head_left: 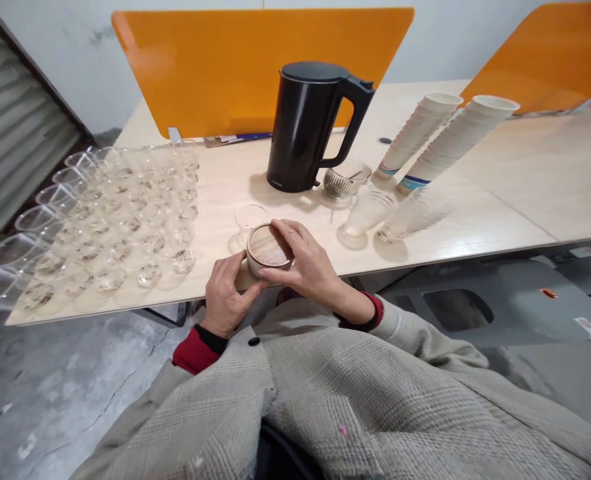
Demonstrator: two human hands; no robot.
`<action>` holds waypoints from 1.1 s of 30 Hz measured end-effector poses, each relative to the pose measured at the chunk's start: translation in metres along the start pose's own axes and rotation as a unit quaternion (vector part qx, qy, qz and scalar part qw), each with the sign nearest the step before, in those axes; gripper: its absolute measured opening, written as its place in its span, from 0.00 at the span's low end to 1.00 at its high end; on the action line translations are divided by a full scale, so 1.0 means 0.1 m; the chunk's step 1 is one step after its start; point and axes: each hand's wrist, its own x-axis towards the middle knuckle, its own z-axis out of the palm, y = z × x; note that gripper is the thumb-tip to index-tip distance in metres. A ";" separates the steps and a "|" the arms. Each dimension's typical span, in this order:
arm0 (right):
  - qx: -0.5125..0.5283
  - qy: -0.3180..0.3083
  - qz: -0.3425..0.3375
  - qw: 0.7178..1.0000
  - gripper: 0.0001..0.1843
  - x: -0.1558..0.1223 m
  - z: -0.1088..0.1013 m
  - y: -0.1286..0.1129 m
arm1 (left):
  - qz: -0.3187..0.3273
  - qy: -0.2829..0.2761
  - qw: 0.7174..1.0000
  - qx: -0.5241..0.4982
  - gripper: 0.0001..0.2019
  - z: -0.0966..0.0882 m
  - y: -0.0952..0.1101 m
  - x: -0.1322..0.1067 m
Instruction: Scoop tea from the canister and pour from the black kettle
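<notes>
My hands are at the near edge of a pale wood-look table (pixel 285 260). Between them is a round container (pixel 267 247) with a wood-grain lid, tilted toward me. My right hand (pixel 303 257) lies across the lid and its rim, and my left hand (pixel 224 297) grips the container's lower side. Its underside is hidden by my fingers. Just behind it stands a small clear glass cup (pixel 251 217). To my left, many clear plastic cups (pixel 120 227) stand in dense rows.
A black electric kettle (pixel 303 127) stands behind my hands, with a metal mesh strainer (pixel 343 181) and clear glasses (pixel 368 210) to its right. Two long stacks of paper cups (pixel 448 137) lie tilted at the back right. Orange divider panels (pixel 260 67) edge the table's far side.
</notes>
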 end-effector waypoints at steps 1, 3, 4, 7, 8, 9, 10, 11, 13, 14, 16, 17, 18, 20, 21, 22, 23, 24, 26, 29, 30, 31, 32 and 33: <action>-0.002 0.003 0.000 1.000 0.49 0.00 0.02 0.00 | -0.002 0.000 1.000 0.001 0.32 0.01 0.00 0.00; -0.008 0.010 0.000 1.000 0.50 0.01 0.05 -0.01 | -0.003 0.003 1.000 0.004 0.36 0.02 0.01 0.01; -0.013 0.013 0.000 1.000 0.51 0.01 0.06 -0.02 | -0.004 0.006 1.000 0.006 0.37 0.03 0.01 0.01; -0.033 0.020 0.003 0.999 0.54 0.00 0.07 -0.05 | -0.025 0.004 1.000 0.017 0.39 0.07 0.04 0.04; -0.041 0.023 0.004 0.999 0.54 0.00 0.08 -0.06 | -0.034 -0.002 0.999 0.020 0.39 0.08 0.05 0.06; -0.049 0.028 0.003 0.998 0.54 0.00 0.09 -0.08 | -0.042 -0.008 0.999 0.023 0.40 0.09 0.06 0.07; -0.056 0.034 0.000 0.998 0.54 0.00 0.10 -0.09 | -0.048 -0.012 0.998 0.024 0.40 0.11 0.07 0.08; -0.062 0.040 -0.003 0.997 0.53 0.01 0.11 -0.10 | -0.053 -0.013 0.998 0.025 0.41 0.12 0.07 0.09; -0.070 0.051 -0.008 0.996 0.51 0.01 0.15 -0.11 | -0.059 -0.010 0.998 0.023 0.43 0.15 0.08 0.10; -0.072 0.056 -0.009 0.996 0.50 0.01 0.16 -0.12 | -0.062 -0.007 0.998 0.021 0.44 0.16 0.09 0.11; -0.073 0.064 -0.009 0.995 0.48 0.02 0.18 -0.13 | -0.070 -0.007 0.997 0.014 0.46 0.18 0.09 0.11; -0.073 0.066 -0.009 0.995 0.47 0.02 0.19 -0.14 | -0.074 -0.008 0.997 0.011 0.46 0.18 0.09 0.11; -0.073 0.067 -0.009 0.995 0.46 0.02 0.19 -0.14 | -0.076 -0.009 0.997 0.009 0.46 0.18 0.08 0.11; -0.068 0.068 -0.011 0.995 0.45 0.02 0.19 -0.15 | -0.078 -0.009 0.997 0.007 0.48 0.17 0.07 0.11; -0.065 0.068 -0.011 0.996 0.45 0.02 0.19 -0.15 | -0.078 -0.010 0.997 0.006 0.48 0.16 0.07 0.11; -0.060 0.068 -0.012 0.996 0.45 0.02 0.19 -0.16 | -0.079 -0.011 0.997 0.005 0.49 0.16 0.06 0.11; -0.055 0.066 -0.011 0.996 0.44 0.02 0.19 -0.16 | -0.080 -0.013 0.997 0.004 0.49 0.15 0.06 0.10; -0.050 0.065 -0.008 0.997 0.44 0.02 0.18 -0.16 | -0.081 -0.016 0.997 0.005 0.50 0.15 0.05 0.10; -0.041 0.063 -0.003 0.997 0.43 0.03 0.17 -0.17 | -0.084 -0.021 0.996 0.010 0.49 0.14 0.05 0.10; -0.027 0.062 0.003 0.998 0.42 0.04 0.16 -0.18 | -0.093 -0.021 0.995 0.020 0.49 0.14 0.06 0.11; -0.021 0.063 0.005 0.998 0.41 0.04 0.16 -0.18 | -0.097 -0.018 0.995 0.022 0.49 0.14 0.07 0.11; -0.012 0.064 0.009 0.998 0.41 0.05 0.15 -0.19 | -0.100 -0.016 0.995 0.023 0.49 0.14 0.08 0.12; -0.002 0.066 0.013 0.998 0.40 0.05 0.15 -0.19 | -0.102 -0.013 0.994 0.023 0.48 0.15 0.09 0.13; 0.008 0.067 0.018 0.998 0.39 0.06 0.15 -0.19 | -0.104 -0.010 0.994 0.022 0.48 0.15 0.10 0.13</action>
